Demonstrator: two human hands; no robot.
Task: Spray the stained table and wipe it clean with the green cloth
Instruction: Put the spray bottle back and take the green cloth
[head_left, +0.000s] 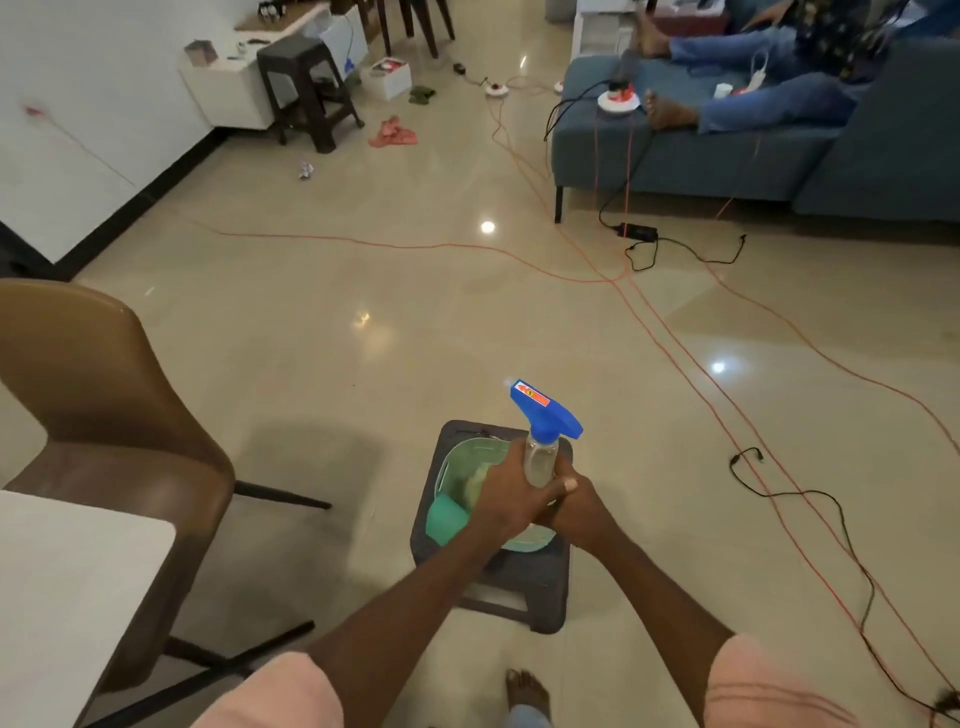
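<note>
Bottle (541, 457) stands upright above a basket (445, 470) on a stool (524, 597); our left hand (511, 493) wraps its body, and our right hand (576, 512) curls around its base. Green cloth (445, 519) lies in the basket, the table (67, 587) at our left.

There was one spray bottle (543, 441) and one green cloth (445, 517), both in one pale green basin (524, 543) set on one dark stool (519, 592). Two hands (511, 491) met at the bottle. A second dark stool (306, 88) stood at eleven o'clock. There was one brown chair (104, 415), one white bench (67, 597), one blue sofa (727, 161), and perhaps two rags (393, 132) on the floor (363, 322).
</note>
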